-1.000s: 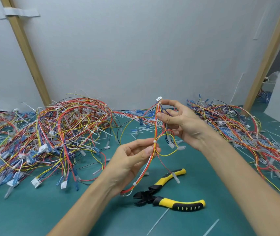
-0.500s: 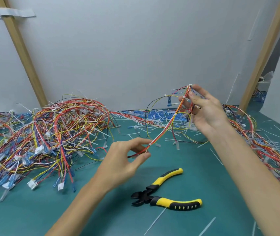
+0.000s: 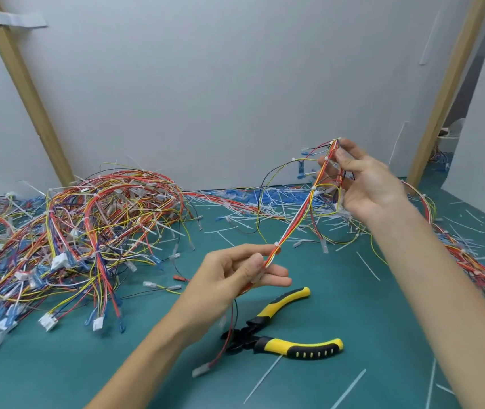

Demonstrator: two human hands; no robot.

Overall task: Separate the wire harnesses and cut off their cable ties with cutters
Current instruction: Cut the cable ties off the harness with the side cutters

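Harness (image 3: pixel 297 222) pinched taut mid-frame in left hand (image 3: pixel 235 276) and right hand (image 3: pixel 365 184) grips; its dangling tail (image 3: pixel 231 326) could snag the cutters (image 3: pixel 282 332).

No readable text, labels or numbers anywhere

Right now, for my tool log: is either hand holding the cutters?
No, the cutters lie on the mat; left hand and right hand hold a harness.

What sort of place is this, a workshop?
Probably a wiring rework bench: a green mat heaped with wire harnesses, cut cable ties strewn about, yellow-handled cutters lying ready, and one harness held between the left hand and right hand.
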